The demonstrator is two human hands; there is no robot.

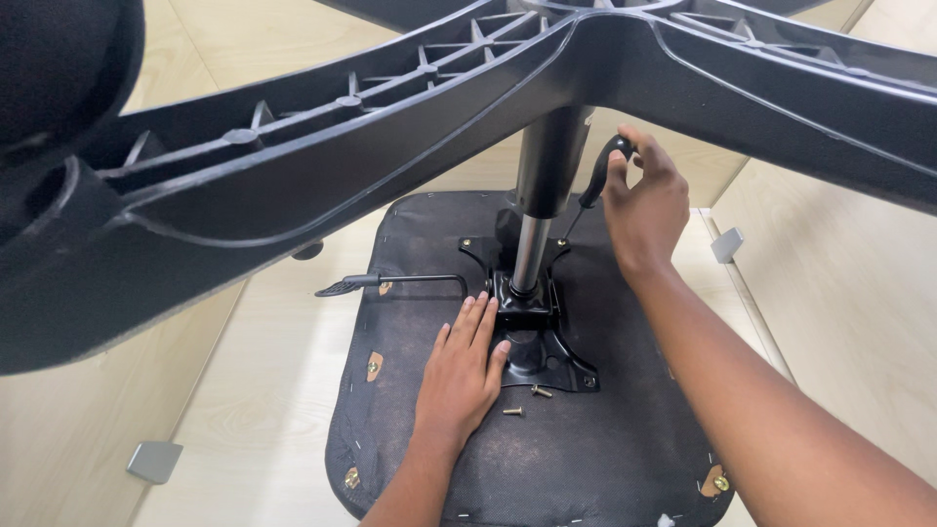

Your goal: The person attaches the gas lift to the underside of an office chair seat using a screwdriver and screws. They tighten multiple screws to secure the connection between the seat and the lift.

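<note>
The screwdriver (597, 181) stands tilted in the right hand (644, 210), fingers clenched round its black handle, its tip at the far corner of the black mounting plate (542, 346). The left hand (464, 376) lies flat and released on the upturned seat underside (586, 449), touching the plate's near edge. Two loose screws (527, 400) lie just beside that hand. The gas cylinder (532, 224) rises between both hands to the star base (390, 127).
</note>
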